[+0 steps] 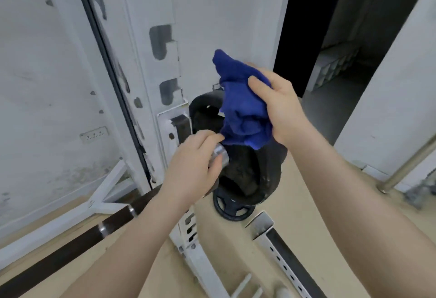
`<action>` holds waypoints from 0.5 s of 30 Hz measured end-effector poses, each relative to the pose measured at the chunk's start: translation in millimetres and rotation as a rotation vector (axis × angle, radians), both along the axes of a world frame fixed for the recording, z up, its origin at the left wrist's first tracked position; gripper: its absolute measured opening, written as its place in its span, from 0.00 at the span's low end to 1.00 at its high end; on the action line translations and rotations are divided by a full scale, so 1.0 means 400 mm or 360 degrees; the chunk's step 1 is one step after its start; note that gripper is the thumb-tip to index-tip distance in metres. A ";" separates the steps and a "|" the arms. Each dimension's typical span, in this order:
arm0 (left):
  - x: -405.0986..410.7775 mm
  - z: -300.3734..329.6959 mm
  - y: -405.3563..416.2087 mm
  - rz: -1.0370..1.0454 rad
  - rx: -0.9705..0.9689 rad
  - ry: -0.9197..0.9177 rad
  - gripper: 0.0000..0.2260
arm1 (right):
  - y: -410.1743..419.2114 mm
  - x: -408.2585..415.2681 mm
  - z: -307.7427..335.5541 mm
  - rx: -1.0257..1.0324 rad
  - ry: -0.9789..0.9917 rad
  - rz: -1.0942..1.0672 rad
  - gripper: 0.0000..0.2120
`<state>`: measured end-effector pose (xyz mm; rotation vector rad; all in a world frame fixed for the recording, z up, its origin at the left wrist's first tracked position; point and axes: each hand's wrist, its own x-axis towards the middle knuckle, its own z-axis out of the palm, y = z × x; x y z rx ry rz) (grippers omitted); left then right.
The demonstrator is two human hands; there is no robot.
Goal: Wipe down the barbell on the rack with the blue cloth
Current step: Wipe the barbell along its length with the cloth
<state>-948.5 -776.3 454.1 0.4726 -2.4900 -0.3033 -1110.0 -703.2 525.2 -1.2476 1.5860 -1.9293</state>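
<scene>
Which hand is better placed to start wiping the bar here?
Right. The right hand already grips the blue cloth, bunched just above the barbell's silver end. The left hand is curled round that end, holding it, with only its fingertips touching the cloth.

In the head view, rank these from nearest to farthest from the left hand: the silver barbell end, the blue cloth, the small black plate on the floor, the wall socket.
1. Silver barbell end, under the left hand's fingers.
2. Blue cloth, just up-right.
3. Small black plate, below right.
4. Wall socket, far left.
</scene>
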 end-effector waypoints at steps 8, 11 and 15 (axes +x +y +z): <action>-0.335 0.136 0.066 0.0213 -0.0048 -0.0029 0.20 | -0.019 -0.462 -0.078 0.0378 0.0282 -0.0539 0.08; -0.435 0.134 0.062 0.0437 -0.0058 -0.0242 0.19 | -0.060 -0.554 -0.188 0.0789 0.0673 -0.0352 0.11; -0.519 0.085 0.079 0.0800 -0.0197 -0.0535 0.19 | -0.104 -0.528 -0.342 0.0766 0.1535 0.0079 0.19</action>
